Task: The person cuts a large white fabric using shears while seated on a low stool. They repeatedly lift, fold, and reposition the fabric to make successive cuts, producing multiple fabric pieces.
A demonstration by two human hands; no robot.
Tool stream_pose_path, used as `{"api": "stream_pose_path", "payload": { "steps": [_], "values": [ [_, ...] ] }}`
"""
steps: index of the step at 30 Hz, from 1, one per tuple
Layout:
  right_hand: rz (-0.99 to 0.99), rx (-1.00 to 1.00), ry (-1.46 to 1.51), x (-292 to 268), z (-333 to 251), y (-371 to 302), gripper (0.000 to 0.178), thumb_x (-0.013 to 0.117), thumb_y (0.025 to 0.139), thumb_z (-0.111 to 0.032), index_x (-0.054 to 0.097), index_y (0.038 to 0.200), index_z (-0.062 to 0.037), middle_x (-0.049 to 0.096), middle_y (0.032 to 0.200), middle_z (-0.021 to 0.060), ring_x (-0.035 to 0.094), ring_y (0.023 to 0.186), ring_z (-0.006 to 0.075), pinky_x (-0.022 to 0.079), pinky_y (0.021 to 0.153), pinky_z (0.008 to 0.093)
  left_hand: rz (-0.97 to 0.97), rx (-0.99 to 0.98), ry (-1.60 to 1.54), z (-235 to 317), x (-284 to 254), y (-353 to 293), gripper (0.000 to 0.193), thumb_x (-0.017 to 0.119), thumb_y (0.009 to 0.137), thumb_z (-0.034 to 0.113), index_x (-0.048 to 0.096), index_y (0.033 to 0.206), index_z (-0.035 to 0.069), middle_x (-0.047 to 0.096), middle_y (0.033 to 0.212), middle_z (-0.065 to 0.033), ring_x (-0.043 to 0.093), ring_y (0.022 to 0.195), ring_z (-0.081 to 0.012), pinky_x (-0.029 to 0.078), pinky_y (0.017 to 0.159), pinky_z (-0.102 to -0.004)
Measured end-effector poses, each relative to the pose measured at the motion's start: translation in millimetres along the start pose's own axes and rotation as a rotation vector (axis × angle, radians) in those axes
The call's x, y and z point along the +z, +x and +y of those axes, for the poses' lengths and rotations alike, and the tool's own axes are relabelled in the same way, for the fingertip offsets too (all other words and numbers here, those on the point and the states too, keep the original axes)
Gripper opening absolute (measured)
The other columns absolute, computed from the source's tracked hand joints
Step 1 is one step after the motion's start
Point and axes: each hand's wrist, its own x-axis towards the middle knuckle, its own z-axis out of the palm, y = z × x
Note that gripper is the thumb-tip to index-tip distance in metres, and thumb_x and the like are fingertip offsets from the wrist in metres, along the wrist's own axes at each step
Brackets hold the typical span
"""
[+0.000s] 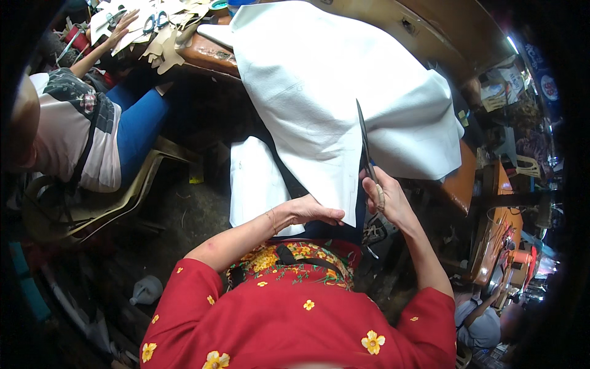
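Note:
A large white sheet of cloth-like material (pixel 307 80) spreads over the table and hangs down toward my lap, with faint drawn lines on it. My left hand (pixel 310 211) pinches its near pointed corner between thumb and fingers. My right hand (pixel 388 195) is closed around the wrapped handle of long dark scissors (pixel 362 132). Their blades point away from me, along the sheet's right-hand cut edge, and look nearly together. A second white piece (pixel 255 178) hangs to the left of my left hand, over dark cloth.
At left, a person in blue trousers (pixel 141 123) sits on a plastic chair (pixel 144 194), one hand over paper-like cutouts (pixel 166 49) and blue-handled scissors (pixel 155 22). A brown padded table edge (pixel 209 55) shows there. A white jug (pixel 146 289) is on the floor. Another person (pixel 482 323) sits far right.

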Motion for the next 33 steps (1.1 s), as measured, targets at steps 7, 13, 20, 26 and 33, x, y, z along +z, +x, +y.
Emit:
{"api": "stream_pose_path", "payload": {
  "steps": [7, 13, 20, 26, 33],
  "values": [
    [0.025, 0.006, 0.033, 11.2, 0.4, 5.8, 0.056, 0.052, 0.089, -0.058, 0.054, 0.092, -0.0027, 0.048, 0.056, 0.001, 0.051, 0.046, 0.0111, 0.04, 0.046, 0.0264, 0.014, 0.02, -0.006, 1.5, 2.1, -10.5, 0.057, 0.08, 0.074, 0.018, 0.05, 0.121, 0.003, 0.06, 0.1, -0.0075, 0.062, 0.093, -0.0191, 0.054, 0.08, -0.0332],
    [0.049, 0.037, 0.074, 4.3, -8.6, 23.0, 0.042, 0.059, 0.09, -0.045, 0.054, 0.091, -0.0031, 0.047, 0.055, -0.0006, 0.049, 0.045, 0.0079, 0.038, 0.044, 0.0247, -0.009, -0.038, -0.02, -1.5, 2.5, -14.9, 0.038, 0.078, 0.077, 0.013, 0.059, 0.106, -0.002, 0.063, 0.094, -0.0104, 0.064, 0.087, -0.0202, 0.056, 0.078, -0.0329],
    [0.001, 0.014, -0.059, -9.7, -19.5, 28.7, 0.051, 0.053, 0.09, -0.054, 0.053, 0.09, -0.0035, 0.046, 0.056, -0.0006, 0.05, 0.046, 0.0098, 0.039, 0.045, 0.0263, 0.016, -0.051, -0.013, -7.3, 0.0, -12.0, 0.036, 0.078, 0.077, 0.013, 0.06, 0.103, -0.003, 0.064, 0.093, -0.0117, 0.065, 0.084, -0.0216, 0.055, 0.077, -0.0339],
    [-0.02, 0.045, -0.011, -13.9, -31.9, 47.2, 0.051, 0.053, 0.09, -0.055, 0.053, 0.088, -0.0042, 0.046, 0.057, -0.0015, 0.05, 0.047, 0.0089, 0.039, 0.045, 0.0254, -0.057, -0.077, 0.08, -12.9, 1.4, -13.2, 0.047, 0.08, 0.075, 0.02, 0.058, 0.108, -0.004, 0.063, 0.098, -0.0121, 0.064, 0.087, -0.0212, 0.055, 0.079, -0.0314],
    [-0.061, 0.016, -0.078, -17.1, -38.1, 46.7, 0.056, 0.05, 0.089, -0.06, 0.051, 0.086, -0.0046, 0.045, 0.062, -0.001, 0.05, 0.049, 0.0089, 0.04, 0.045, 0.025, -0.055, -0.058, 0.079, -17.6, 1.9, -14.6, 0.035, 0.08, 0.075, 0.018, 0.064, 0.1, -0.001, 0.066, 0.091, -0.0088, 0.064, 0.083, -0.0179, 0.053, 0.075, -0.0309]
  ]
}}
